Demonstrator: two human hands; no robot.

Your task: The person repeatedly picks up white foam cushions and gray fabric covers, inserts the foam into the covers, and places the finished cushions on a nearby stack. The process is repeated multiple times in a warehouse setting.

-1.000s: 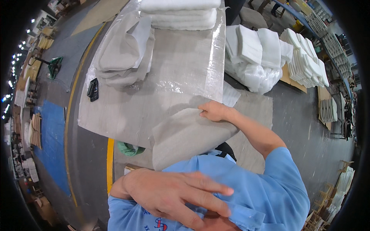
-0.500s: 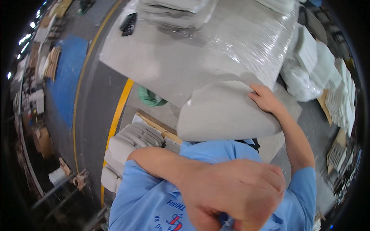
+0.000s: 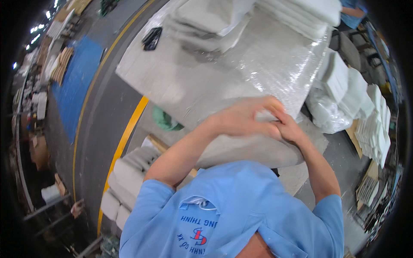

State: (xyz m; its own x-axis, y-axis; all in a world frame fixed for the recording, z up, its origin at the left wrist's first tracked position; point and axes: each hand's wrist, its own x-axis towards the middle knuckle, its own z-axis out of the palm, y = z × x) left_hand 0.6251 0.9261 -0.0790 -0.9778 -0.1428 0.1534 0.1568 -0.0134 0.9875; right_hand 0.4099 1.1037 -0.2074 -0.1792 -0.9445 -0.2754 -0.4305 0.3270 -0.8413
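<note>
Both forearms rise from the blue shirt and meet in front of the chest. The left hand curls its grip over the top edge of a grey felt sheet; the right hand pinches the same edge, touching the left. Behind lies the plastic-wrapped tabletop, carrying folded grey stacks and a black scanner.
</note>
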